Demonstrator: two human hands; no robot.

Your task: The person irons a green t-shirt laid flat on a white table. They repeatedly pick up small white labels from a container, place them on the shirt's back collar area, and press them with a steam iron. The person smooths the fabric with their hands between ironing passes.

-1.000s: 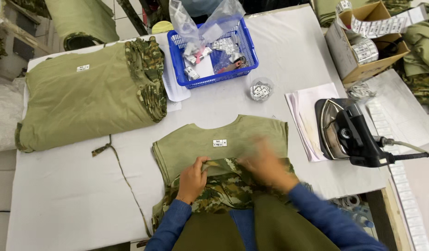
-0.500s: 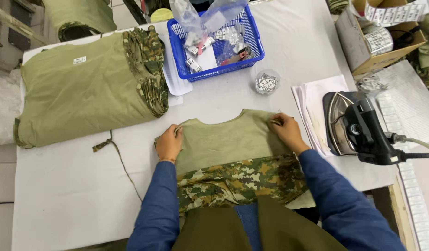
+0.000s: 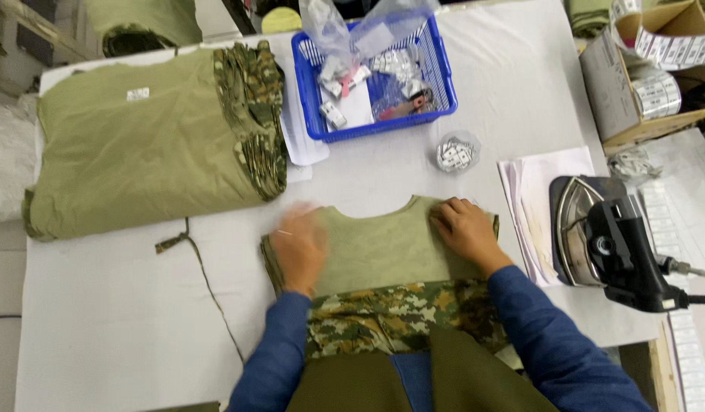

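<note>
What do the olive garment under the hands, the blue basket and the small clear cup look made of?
The olive garment with the camouflage lower part, pressed flat by the left hand and right hand, looks like soft matte woven or knit cloth: it folds and creases. The blue slotted basket looks like moulded plastic with a slight sheen. The small clear cup is see-through, probably plastic.

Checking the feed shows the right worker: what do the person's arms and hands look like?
Both arms are in long blue sleeves down to the wrists. The left hand and right hand are bare, with no gloves; the left is motion-blurred. No rings or watch can be made out.
</note>
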